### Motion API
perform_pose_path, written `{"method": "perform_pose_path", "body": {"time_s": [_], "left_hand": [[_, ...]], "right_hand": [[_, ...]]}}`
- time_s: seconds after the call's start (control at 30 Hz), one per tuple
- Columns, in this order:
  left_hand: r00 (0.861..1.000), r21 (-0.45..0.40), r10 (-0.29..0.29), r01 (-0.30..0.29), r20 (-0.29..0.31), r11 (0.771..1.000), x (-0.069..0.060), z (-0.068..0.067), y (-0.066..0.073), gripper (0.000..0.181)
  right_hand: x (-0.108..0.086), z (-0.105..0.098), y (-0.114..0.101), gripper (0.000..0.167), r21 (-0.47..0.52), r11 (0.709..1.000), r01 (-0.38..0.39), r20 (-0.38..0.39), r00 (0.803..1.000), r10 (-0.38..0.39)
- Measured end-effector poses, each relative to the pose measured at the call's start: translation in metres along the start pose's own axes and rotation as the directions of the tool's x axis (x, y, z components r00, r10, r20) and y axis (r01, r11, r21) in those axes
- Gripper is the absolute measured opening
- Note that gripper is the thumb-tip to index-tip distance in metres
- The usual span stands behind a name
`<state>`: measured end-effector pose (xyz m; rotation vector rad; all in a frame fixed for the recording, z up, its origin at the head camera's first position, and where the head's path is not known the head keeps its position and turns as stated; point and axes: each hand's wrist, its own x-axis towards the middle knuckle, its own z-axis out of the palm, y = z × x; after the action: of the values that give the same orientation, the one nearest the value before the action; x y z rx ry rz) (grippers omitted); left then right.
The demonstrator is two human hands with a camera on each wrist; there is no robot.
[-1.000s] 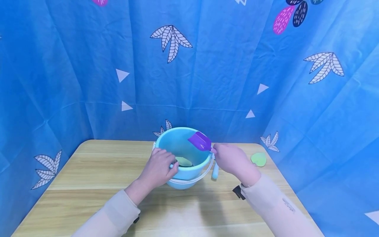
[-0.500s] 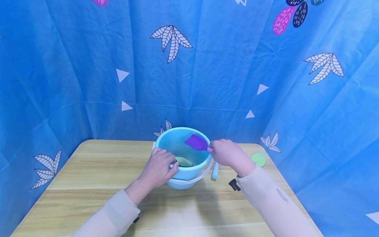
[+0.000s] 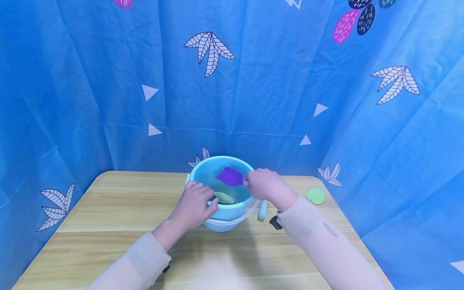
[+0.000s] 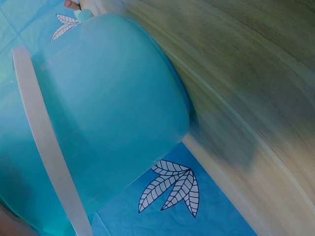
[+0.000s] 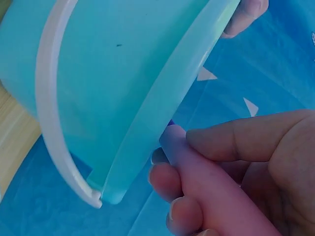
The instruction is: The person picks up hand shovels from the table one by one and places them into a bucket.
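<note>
Head view, left to right, checked against both wrist views. On the near-left rim of the light-blue bucket [image 3: 232, 210]: left grip [image 3: 193, 203], fingers bent over the edge and clasping it, presumably to steady an upright, light container against knocks. Inside, toward the near wall: pale green item [image 3: 223, 197] with a dark part beside it, mostly hidden; kind not determinable. Low across the bucket's near side: white bail [image 4: 50, 142], folded down, leaving the mouth unobstructed. Over or within the mouth: purple scoop [image 3: 230, 176], blade pointing left; exact depth not determinable. At the right rim: right grip [image 3: 266, 183], grasping the scoop by its pink handle [image 5: 216, 182], thumb opposite fingers, close to the blade, likely for control of angle. On the bench [image 3: 90, 225], just right of the bucket: light-blue handle [image 3: 262, 210], far end hidden. Further right, near the bench's edge: green leaf-shaped item [image 3: 315, 195], well apart from the bucket, apparently clear of the work.
</note>
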<state>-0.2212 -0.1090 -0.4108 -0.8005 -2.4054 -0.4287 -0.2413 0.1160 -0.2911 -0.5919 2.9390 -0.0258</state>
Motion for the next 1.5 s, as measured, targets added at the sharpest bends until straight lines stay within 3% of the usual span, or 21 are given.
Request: {"method": "perform_pose_path", "body": {"time_s": [0.3,0.7,1.1,1.5], "left_hand": [[1.0,0.002,-0.001,0.001,0.005,1.0,0.0,0.001,0.001,0.026],[1.0,0.002,0.009,-0.009,-0.007,1.0,0.0,0.001,0.001,0.027],[1.0,-0.003,-0.008,0.008,0.003,1.0,0.0,0.002,0.0,0.025],[1.0,-0.01,0.012,-0.012,-0.027,1.0,0.0,0.001,0.0,0.025]], "right_hand": [[0.012,0.004,-0.008,0.026,-0.035,0.999,0.005,0.03,1.0,-0.004],[0.031,0.011,-0.017,0.02,-0.092,0.995,-0.044,0.075,0.996,0.051],[0.044,0.023,-0.026,0.01,-0.104,0.994,-0.022,0.098,0.995,0.032],[0.053,0.035,-0.027,0.008,-0.115,0.993,-0.034,0.132,0.99,0.049]]}}
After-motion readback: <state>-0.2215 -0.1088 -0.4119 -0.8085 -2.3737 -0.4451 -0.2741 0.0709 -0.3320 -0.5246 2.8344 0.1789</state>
